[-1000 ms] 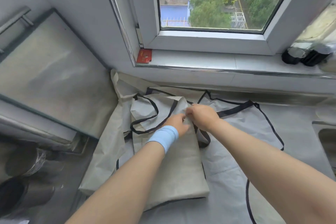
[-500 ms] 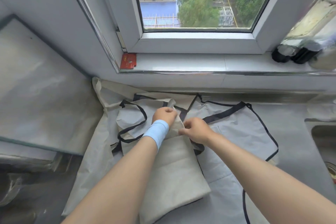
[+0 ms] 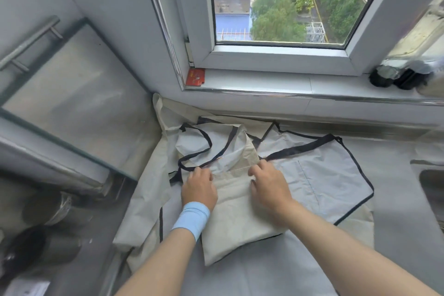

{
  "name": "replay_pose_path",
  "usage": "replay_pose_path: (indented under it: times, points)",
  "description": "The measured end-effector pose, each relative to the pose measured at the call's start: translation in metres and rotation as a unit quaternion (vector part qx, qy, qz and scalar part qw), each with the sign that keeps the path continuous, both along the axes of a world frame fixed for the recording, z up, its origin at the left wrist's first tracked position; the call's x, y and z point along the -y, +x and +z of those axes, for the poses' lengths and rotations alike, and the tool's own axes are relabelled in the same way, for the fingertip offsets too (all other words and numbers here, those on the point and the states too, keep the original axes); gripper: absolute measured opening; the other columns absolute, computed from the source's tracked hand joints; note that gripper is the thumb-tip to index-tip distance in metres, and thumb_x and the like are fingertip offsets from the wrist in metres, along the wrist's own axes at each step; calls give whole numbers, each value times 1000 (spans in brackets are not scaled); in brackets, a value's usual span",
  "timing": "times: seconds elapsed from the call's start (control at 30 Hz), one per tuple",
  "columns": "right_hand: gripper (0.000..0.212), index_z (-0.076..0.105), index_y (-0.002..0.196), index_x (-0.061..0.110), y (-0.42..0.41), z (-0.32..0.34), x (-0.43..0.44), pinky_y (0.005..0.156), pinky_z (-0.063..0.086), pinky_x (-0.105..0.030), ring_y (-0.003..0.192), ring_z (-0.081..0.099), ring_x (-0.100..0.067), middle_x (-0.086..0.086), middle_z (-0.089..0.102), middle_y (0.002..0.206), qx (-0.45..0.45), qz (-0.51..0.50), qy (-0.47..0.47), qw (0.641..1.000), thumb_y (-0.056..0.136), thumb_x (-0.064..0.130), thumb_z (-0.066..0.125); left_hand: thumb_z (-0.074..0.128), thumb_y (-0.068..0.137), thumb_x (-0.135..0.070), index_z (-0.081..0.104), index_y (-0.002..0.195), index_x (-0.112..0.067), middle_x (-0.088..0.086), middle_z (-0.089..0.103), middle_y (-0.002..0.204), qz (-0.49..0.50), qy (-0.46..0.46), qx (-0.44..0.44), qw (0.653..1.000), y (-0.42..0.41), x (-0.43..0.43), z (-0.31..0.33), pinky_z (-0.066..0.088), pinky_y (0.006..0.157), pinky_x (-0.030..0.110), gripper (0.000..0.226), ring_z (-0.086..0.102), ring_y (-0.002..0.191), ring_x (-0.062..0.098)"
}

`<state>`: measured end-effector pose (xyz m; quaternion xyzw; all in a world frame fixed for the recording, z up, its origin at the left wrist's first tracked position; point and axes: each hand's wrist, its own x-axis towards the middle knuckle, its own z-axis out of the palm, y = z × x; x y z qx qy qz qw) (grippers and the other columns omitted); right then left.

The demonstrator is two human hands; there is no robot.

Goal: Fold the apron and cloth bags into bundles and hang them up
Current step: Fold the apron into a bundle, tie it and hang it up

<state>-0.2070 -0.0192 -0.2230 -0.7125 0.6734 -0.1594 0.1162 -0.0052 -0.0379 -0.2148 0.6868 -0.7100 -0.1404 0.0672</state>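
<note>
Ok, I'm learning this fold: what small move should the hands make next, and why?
Probably fold the beige bag's top flap toward you over the crease: left hand and right hand rest along that crease, and the flap and black straps lie loose beyond.
</note>
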Motion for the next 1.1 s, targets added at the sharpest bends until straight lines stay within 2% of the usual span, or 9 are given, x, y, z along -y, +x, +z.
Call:
replay_pose_path:
  times: [0.13, 0.3, 0.47, 0.57, 0.67, 0.73, 0.83, 0.97, 1.1]
  points:
    - [32, 54, 96, 18, -1, 15, -30, 77, 45, -37, 92, 56, -27, 1, 58, 95, 52, -250, 153, 954, 79, 44, 47, 53, 84, -31, 49, 112, -9, 11, 52, 119, 196, 121, -69, 971, 18, -33, 1, 48, 86, 39, 36, 53, 109, 32]
    - [44, 64, 76, 13, -17, 25, -71, 67, 46, -32, 78, 62, -26, -2, 67, 78, 66, -248, 283, 924, 79, 52, 44, 51, 81, -42, 58, 107, -10, 7, 63, 102, 231, 307, -89, 919, 28, -72, 15, 48, 76, 29, 42, 61, 92, 30]
    - [21, 59, 69, 12, -10, 36, -91, 59, 42, -30, 65, 56, -16, 8, 59, 61, 266, -186, 213, 922, 70, 33, 53, 55, 86, -21, 56, 76, -18, 4, 55, 80, 213, 236, -230, 920, 29, -92, 18, 36, 65, 24, 11, 49, 73, 27]
    - [17, 58, 80, 17, -4, 32, -90, 66, 42, -35, 80, 59, -19, 7, 64, 77, 263, -167, 171, 935, 87, 33, 55, 55, 93, -27, 58, 90, -13, 4, 62, 93, 268, 133, -344, 890, 33, -99, 21, 37, 75, 26, 15, 54, 85, 23]
    - [20, 56, 101, 18, 2, 24, -90, 78, 46, -38, 93, 61, -26, 0, 67, 96, 207, -178, 155, 950, 94, 36, 55, 60, 84, -48, 53, 79, -14, 5, 60, 82, 245, 195, -398, 862, 37, -107, 16, 41, 73, 29, 35, 54, 77, 22]
    - [32, 55, 117, 17, 5, 18, -93, 82, 45, -38, 105, 60, -31, -6, 67, 110, 182, -198, 176, 947, 94, 39, 56, 71, 71, -49, 52, 85, -18, -1, 63, 85, 223, 265, -375, 860, 42, -116, 12, 50, 79, 31, 39, 62, 80, 21]
    - [41, 51, 121, 13, 6, 10, -101, 81, 44, -37, 109, 59, -33, -11, 65, 116, 137, -193, 224, 945, 92, 40, 59, 74, 74, -34, 51, 104, -18, -1, 66, 97, 150, 294, -225, 917, 48, -121, 9, 53, 85, 33, 40, 66, 88, 21]
    - [33, 49, 110, 13, 4, 9, -114, 77, 45, -36, 103, 60, -33, -11, 65, 113, 81, -174, 267, 944, 88, 38, 54, 68, 84, -23, 53, 109, -5, 16, 72, 85, 122, 443, -174, 871, 46, -118, 30, 61, 65, 37, 34, 71, 62, 28]
    - [43, 47, 118, 16, 5, 20, -115, 83, 46, -38, 102, 58, -31, -7, 60, 114, 41, -213, 245, 945, 80, 37, 48, 63, 80, -33, 47, 114, -11, 5, 63, 109, 93, 303, -48, 947, 46, -102, 37, 51, 73, 29, 44, 67, 94, 28]
